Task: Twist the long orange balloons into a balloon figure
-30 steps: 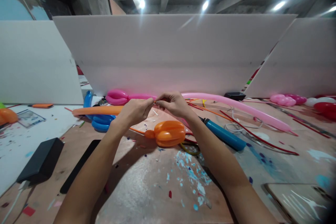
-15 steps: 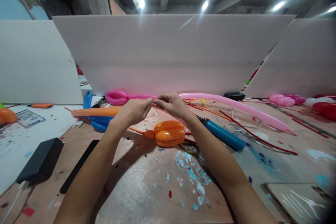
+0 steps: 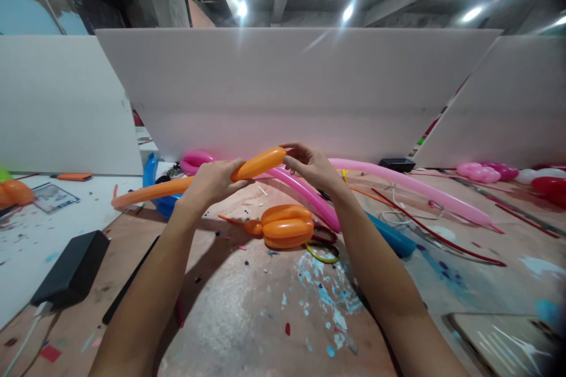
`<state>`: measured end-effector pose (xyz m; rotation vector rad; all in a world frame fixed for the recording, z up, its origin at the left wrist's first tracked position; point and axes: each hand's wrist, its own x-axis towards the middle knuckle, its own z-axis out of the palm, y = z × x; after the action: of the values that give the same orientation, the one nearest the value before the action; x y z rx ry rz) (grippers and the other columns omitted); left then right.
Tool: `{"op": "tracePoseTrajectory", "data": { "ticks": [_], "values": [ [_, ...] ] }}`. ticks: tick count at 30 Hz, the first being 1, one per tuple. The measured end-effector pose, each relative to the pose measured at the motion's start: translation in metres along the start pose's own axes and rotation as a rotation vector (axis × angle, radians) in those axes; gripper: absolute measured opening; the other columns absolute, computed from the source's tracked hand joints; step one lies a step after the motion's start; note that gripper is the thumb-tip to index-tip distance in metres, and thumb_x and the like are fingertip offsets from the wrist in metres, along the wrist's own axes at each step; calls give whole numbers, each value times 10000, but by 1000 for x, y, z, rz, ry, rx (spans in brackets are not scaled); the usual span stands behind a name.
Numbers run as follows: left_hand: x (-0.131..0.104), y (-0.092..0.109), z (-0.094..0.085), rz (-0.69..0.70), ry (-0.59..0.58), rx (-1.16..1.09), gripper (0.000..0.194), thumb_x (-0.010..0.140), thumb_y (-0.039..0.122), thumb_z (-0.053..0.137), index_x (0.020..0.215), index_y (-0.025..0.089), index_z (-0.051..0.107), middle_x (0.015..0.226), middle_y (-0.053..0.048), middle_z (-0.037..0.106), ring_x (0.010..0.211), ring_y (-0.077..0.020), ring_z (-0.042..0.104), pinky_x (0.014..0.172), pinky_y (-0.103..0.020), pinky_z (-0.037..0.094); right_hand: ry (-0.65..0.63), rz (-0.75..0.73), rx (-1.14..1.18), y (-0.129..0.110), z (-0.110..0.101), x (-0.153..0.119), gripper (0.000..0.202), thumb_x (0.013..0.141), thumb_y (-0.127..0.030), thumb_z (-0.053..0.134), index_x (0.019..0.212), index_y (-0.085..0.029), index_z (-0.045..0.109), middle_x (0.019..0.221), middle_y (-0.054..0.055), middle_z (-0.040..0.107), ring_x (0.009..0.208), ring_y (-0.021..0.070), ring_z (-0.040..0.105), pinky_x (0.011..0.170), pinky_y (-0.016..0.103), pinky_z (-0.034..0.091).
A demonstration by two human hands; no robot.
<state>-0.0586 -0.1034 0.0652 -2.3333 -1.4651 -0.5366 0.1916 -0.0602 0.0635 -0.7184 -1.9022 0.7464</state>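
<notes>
A long orange balloon runs through my left hand, whose fingers are wrapped round it. One part trails off to the left, and a shorter part sticks out toward my right hand. The thumb and fingers of my right hand close on the tip of that shorter part. Below both hands, a lobed orange balloon with a small bubble and thin tail lies on the table. Behind them lies a magenta balloon, partly covered by the hands and the orange balloon.
A pale pink balloon stretches along the right, near a blue pump. A black box with a cable is at left, a phone at lower right. White boards stand behind.
My hands were pinched together and have moved apart. A stretch of the orange balloon now shows between them. The magenta balloon now slants down to the right behind my right hand.
</notes>
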Motion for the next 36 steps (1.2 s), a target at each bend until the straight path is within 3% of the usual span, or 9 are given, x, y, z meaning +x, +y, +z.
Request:
{"op": "tracePoseTrajectory", "data": {
  "ticks": [7,11,15,19,23,29,36],
  "values": [
    [1,13,0,49,-14,10,456,888,583,451,1094,198,583,858,-91,716,732,-246,658,582,-292,347,-22,-18,-188,-9,11,-5,531,831,-449,623,1300,-228,512,907,50,649,694,142,600,608,267,495],
    [1,14,1,50,-24,35,499,899,600,411,1104,174,570,823,-108,709,728,-271,662,582,-305,363,-44,-37,-218,-11,19,-6,499,779,-467,679,1196,-223,554,902,40,646,704,145,597,607,259,480],
    [2,15,2,45,-37,67,487,912,587,393,1046,151,565,828,-123,712,733,-278,672,584,-307,373,-81,-20,-130,-9,26,-4,412,848,-492,587,1113,-192,489,764,10,614,605,131,583,555,251,456],
    [2,17,3,30,-49,81,413,938,512,389,1063,154,554,875,-117,722,770,-270,683,605,-300,394,-51,-65,-196,-9,35,-3,328,885,-477,529,1024,-185,469,754,8,586,606,130,544,583,264,427],
    [3,17,5,19,-74,66,378,951,463,379,1097,160,551,899,-114,728,778,-265,691,610,-296,408,-1,-88,-273,-10,43,-3,279,892,-444,510,982,-183,465,799,30,592,680,150,531,638,281,404],
    [4,19,9,30,-101,64,423,968,459,326,1195,165,529,915,-120,729,770,-270,693,614,-303,426,-61,-88,-232,-3,48,0,256,909,-451,469,933,-197,447,727,-3,545,625,139,496,613,272,378],
    [4,21,9,58,-105,55,355,973,394,330,1121,161,553,913,-126,726,768,-277,690,612,-313,432,-92,-121,-231,7,54,0,237,940,-434,421,951,-199,453,683,-22,507,601,132,472,583,253,361]
  ]
}}
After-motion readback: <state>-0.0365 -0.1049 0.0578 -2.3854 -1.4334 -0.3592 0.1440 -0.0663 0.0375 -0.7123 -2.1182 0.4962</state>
